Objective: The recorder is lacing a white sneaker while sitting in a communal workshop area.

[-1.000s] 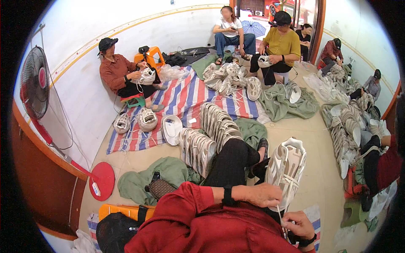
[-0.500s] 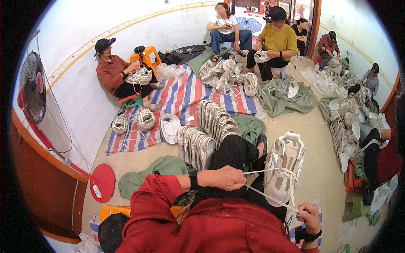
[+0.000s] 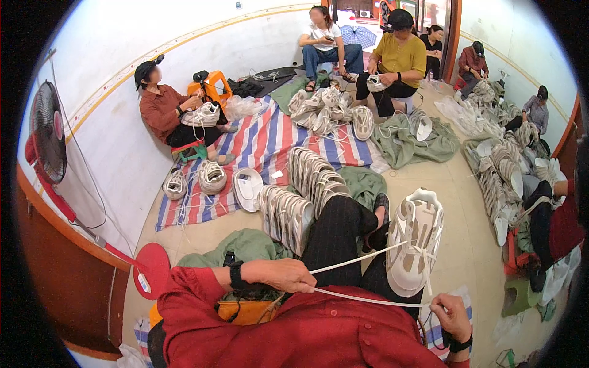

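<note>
A white and beige sneaker (image 3: pixel 415 248) rests on my dark-trousered leg, its toe end toward me. A pale shoelace (image 3: pixel 362 258) runs out of its side to my left hand (image 3: pixel 283 275), whose fingers are closed on it left of my lap. From there the lace (image 3: pixel 374 300) crosses in front of my body to my right hand (image 3: pixel 452 314). That hand pinches it just below the shoe, thumb and fingers pressed together. Lace also crosses over the shoe's front part and hangs beside it.
Two rows of stacked shoes (image 3: pixel 287 214) stand beyond my knees. A striped sheet (image 3: pixel 245 147) bears loose shoes and a shoe heap (image 3: pixel 325 110). Several people sit around the room, some handling shoes. A standing fan (image 3: pixel 49 132) is at left; more shoes (image 3: pixel 500 175) lie at right.
My left hand has moved left and slightly down, drawing the lace out longer from the shoe. My right hand has shifted slightly; the lace over the shoe lies closer to it.
</note>
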`<action>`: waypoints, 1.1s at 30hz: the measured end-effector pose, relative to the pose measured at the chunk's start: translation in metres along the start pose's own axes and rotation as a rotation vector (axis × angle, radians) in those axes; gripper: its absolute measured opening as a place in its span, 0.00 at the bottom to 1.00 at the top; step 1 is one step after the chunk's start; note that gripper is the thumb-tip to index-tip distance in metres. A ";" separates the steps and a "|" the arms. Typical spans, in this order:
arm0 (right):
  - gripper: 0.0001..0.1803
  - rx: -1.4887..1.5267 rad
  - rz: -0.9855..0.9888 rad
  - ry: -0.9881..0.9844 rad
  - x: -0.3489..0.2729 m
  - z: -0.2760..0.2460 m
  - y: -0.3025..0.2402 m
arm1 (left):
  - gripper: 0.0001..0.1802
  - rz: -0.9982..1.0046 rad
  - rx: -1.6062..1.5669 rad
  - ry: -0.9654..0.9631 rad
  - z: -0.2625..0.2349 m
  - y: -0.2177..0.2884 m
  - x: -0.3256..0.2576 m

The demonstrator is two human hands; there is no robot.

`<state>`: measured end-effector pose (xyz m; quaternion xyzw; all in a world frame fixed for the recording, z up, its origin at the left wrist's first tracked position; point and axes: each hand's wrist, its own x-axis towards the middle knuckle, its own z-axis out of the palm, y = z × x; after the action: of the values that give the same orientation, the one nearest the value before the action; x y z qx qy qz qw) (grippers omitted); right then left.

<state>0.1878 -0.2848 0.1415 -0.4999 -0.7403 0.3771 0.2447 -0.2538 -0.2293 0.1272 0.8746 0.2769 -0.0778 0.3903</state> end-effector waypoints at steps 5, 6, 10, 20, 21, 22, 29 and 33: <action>0.10 -0.171 -0.004 0.146 -0.011 -0.002 -0.002 | 0.19 0.034 -0.186 0.082 0.011 0.004 -0.013; 0.10 -0.174 -0.003 0.148 -0.011 -0.003 0.000 | 0.19 0.016 -0.247 0.026 0.007 0.008 -0.015; 0.09 -0.229 -0.013 0.237 -0.009 -0.009 0.010 | 0.15 0.309 -0.393 0.097 0.017 0.009 -0.007; 0.09 -0.186 0.020 0.318 0.018 -0.017 0.060 | 0.15 -0.065 -0.605 -0.059 -0.005 0.021 -0.014; 0.09 -0.180 0.039 0.320 0.019 -0.016 0.067 | 0.16 -0.255 -0.840 -0.179 -0.006 0.019 -0.018; 0.09 -0.109 0.111 0.288 0.019 -0.017 0.075 | 0.16 -0.264 -0.816 -0.176 -0.002 0.011 -0.020; 0.11 -0.062 0.050 0.200 0.033 -0.010 0.097 | 0.13 -0.437 -0.453 0.232 0.009 -0.028 -0.015; 0.10 0.108 0.222 0.184 0.027 -0.016 0.103 | 0.11 -0.452 -0.330 0.553 0.002 -0.096 -0.031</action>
<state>0.2470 -0.2327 0.0681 -0.5974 -0.6334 0.3938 0.2948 -0.3316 -0.1917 0.0752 0.7050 0.5661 0.1223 0.4094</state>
